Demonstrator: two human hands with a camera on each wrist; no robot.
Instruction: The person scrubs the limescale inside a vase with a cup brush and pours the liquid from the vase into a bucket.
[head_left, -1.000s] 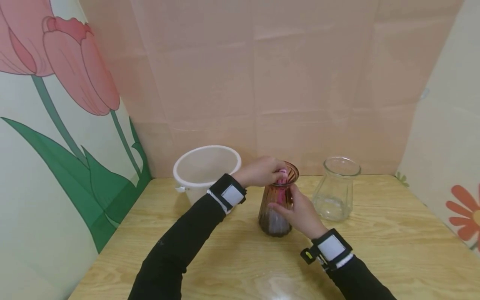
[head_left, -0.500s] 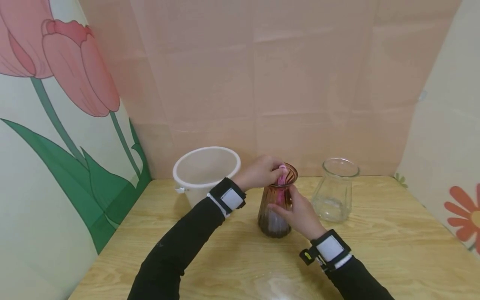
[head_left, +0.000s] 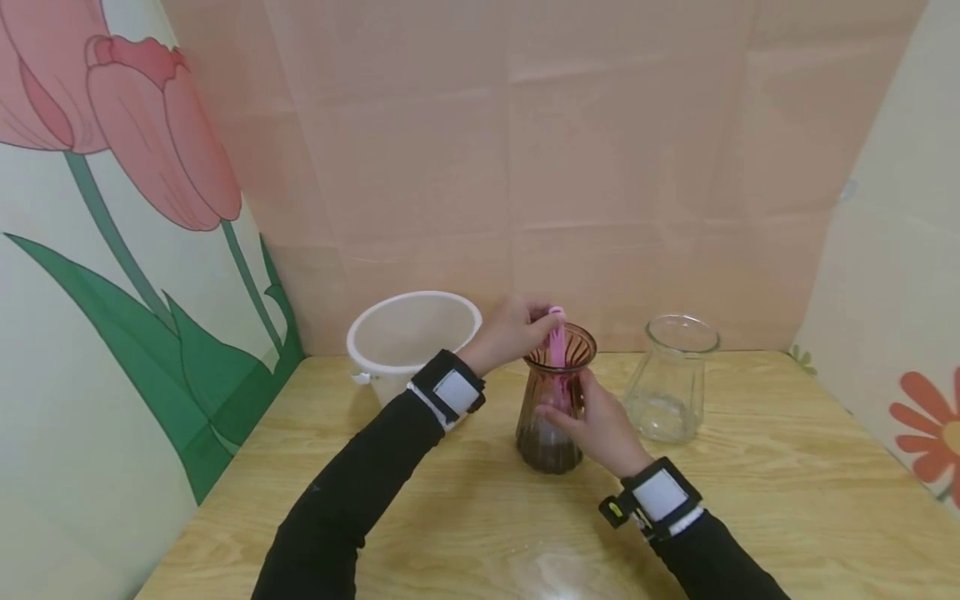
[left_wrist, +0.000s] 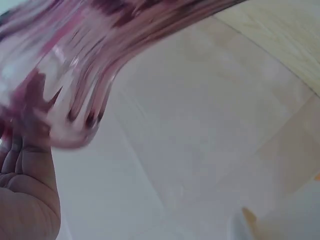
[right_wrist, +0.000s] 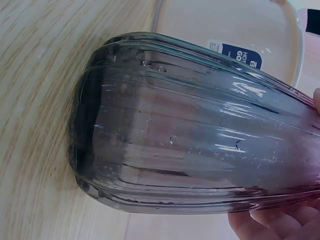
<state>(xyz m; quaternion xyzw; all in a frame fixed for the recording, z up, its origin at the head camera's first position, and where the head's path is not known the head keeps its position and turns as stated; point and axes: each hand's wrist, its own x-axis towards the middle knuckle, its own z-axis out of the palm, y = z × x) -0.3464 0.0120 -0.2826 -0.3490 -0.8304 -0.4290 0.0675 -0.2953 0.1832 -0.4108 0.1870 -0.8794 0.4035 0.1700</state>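
Left hand pinched pink handle dipping into vase; right hand gripped vase, 5 o'clock of head-view centre. Likely step: working the handle inside; next move needed vase steady.

ribbed vase: glossy glass | pink stick: smooth, looks plastic | bucket: smooth plastic | flared vase: shiny clear glass | tabletop: wood-grained, slight sheen | sleeves: matt cloth

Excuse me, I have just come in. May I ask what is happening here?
The person's left grip pinches the top of a long pink thing; its lower part is inside a tinted glass vase. The right grip holds the vase upright. A white bucket stands to the left, a clear glass jar to the right.
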